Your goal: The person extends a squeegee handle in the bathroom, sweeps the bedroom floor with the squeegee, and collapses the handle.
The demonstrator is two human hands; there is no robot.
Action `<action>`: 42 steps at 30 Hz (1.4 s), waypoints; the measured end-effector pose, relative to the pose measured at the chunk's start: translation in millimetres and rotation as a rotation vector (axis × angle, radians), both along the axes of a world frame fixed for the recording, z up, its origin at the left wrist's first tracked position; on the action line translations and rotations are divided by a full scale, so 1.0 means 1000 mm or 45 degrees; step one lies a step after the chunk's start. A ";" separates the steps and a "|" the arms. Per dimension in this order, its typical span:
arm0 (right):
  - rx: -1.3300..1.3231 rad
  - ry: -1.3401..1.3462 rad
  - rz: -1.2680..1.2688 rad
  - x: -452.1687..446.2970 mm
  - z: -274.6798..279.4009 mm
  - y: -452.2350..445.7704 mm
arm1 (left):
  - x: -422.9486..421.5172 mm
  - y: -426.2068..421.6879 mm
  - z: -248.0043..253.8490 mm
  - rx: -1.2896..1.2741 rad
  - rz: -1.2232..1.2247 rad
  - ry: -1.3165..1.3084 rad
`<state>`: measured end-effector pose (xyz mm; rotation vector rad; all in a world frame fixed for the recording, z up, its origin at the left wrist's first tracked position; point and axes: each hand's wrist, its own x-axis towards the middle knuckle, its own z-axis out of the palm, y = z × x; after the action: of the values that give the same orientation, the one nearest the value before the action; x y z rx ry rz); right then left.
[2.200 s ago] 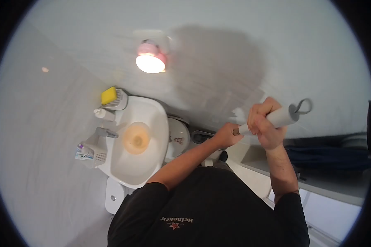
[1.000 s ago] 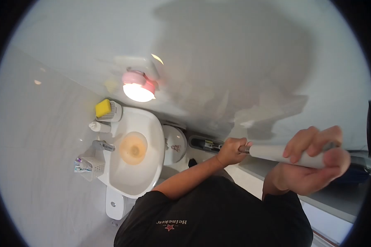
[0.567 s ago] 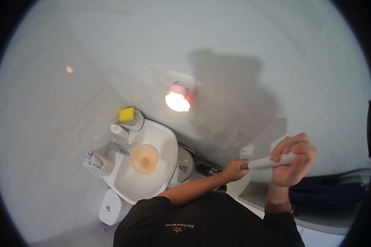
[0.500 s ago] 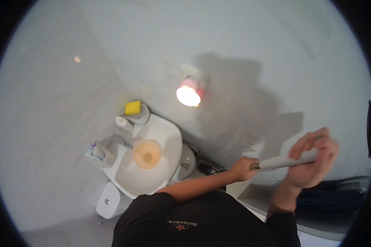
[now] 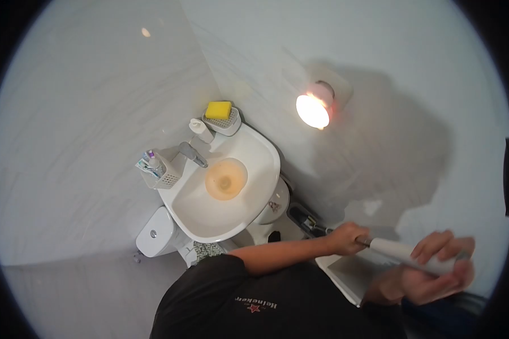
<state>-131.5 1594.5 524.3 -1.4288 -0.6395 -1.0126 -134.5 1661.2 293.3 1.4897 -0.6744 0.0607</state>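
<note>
In the head view my left hand [image 5: 348,239] is closed around the metal end of a long white tube-shaped object [image 5: 391,251]. At its other end my right hand [image 5: 438,265] wraps round the white part, fingers curled over the top. The object lies slanted in front of my body, with its right end lower. Its exact kind cannot be made out, and part of it is hidden behind my fingers.
A white sink [image 5: 260,152] with orange-tinted water stands at the left under a grey faucet [image 5: 193,154]. Around it are a yellow sponge [image 5: 218,110], a white bottle [image 5: 201,130] and a toothbrush basket [image 5: 168,178]. A glowing lamp [image 5: 313,111] juts from the wall.
The view has shifted, so the sink and lamp appear farther right and higher. Both hands and the white tube-shaped object appear lower, and the tube's right end now tilts downward.
</note>
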 end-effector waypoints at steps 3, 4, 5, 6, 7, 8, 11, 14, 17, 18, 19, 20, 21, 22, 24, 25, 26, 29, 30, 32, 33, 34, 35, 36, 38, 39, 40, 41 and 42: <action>-0.036 0.055 -0.030 0.000 -0.021 0.006 | 0.006 0.004 -0.023 0.050 0.108 0.035; -0.112 0.102 0.013 0.005 -0.029 0.009 | 0.010 0.009 -0.029 0.061 0.090 0.094; -0.192 0.132 0.068 0.011 -0.032 0.012 | 0.014 0.011 -0.031 0.060 0.112 0.072; -0.161 0.171 0.095 0.009 -0.032 0.012 | 0.013 0.013 -0.032 0.077 0.124 0.078; -0.161 0.166 0.123 0.012 -0.032 0.011 | 0.009 0.014 -0.035 0.099 0.131 0.096; -0.202 0.179 0.118 0.016 -0.032 0.009 | 0.007 0.012 -0.033 0.099 0.155 0.102; -0.050 0.110 0.052 0.040 -0.014 0.023 | 0.024 0.008 -0.011 0.022 0.279 0.158; -0.205 0.261 0.083 0.058 0.022 0.013 | 0.040 0.010 0.031 0.076 0.451 0.120; -0.540 -0.070 -0.274 0.061 0.043 0.030 | 0.047 0.024 0.056 0.175 0.572 0.213; -0.614 -0.053 -0.316 0.057 0.041 0.032 | 0.047 0.026 0.060 0.259 0.742 0.074; -0.688 -0.032 -0.360 0.055 0.035 0.034 | 0.047 0.028 0.064 0.343 0.908 -0.063; -0.610 -0.105 -0.291 0.055 0.026 0.036 | 0.048 0.031 0.064 0.344 0.921 -0.070; -0.605 -0.115 -0.278 0.051 0.018 0.037 | 0.050 0.033 0.063 0.424 0.911 0.009; -0.530 -0.088 -0.151 0.046 0.010 0.039 | 0.052 0.036 0.062 0.501 0.904 0.089; -0.454 -0.058 -0.002 0.035 -0.005 0.039 | 0.049 0.041 0.061 0.522 0.950 0.006; -0.490 -0.080 0.037 0.031 -0.013 0.038 | 0.048 0.043 0.060 0.544 0.978 -0.075; -0.527 -0.098 0.078 0.026 -0.020 0.038 | 0.048 0.045 0.054 0.547 0.999 -0.064; -0.533 -0.066 0.278 0.012 -0.037 0.047 | 0.050 0.056 0.043 0.516 1.170 -0.142; -0.534 -0.074 0.303 0.009 -0.042 0.053 | 0.048 0.061 0.042 0.472 1.102 -0.094; -0.428 -0.002 0.563 0.005 -0.051 0.066 | 0.038 0.074 0.049 0.428 1.057 -0.042; -0.431 -0.005 0.587 0.005 -0.055 0.074 | 0.023 0.081 0.066 0.478 1.097 0.082; -0.401 -0.002 0.673 0.006 -0.058 0.084 | 0.010 0.089 0.083 0.526 1.134 0.207; -0.372 0.003 0.757 0.007 -0.061 0.093 | -0.001 0.098 0.099 0.521 1.155 0.212; -0.377 0.000 0.777 0.008 -0.064 0.104 | -0.009 0.110 0.115 0.460 1.029 0.283; -0.353 0.053 0.860 0.011 -0.070 0.126 | -0.009 0.126 0.106 0.385 0.918 0.354; -0.363 0.053 0.876 0.012 -0.074 0.138 | -0.001 0.130 0.079 0.437 0.964 0.202; -0.307 0.125 0.938 0.013 -0.077 0.150 | 0.001 0.135 0.063 0.488 1.006 0.048; -0.250 0.196 0.995 0.015 -0.081 0.164 | -0.002 0.144 0.061 0.479 1.019 0.051; -0.260 0.195 1.003 0.016 -0.084 0.180 | -0.007 0.155 0.060 0.370 1.065 -0.001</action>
<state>-115.5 1774.7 440.4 -1.2375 -1.0955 -0.2209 -141.3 1816.3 353.0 1.9671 -0.0171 0.6227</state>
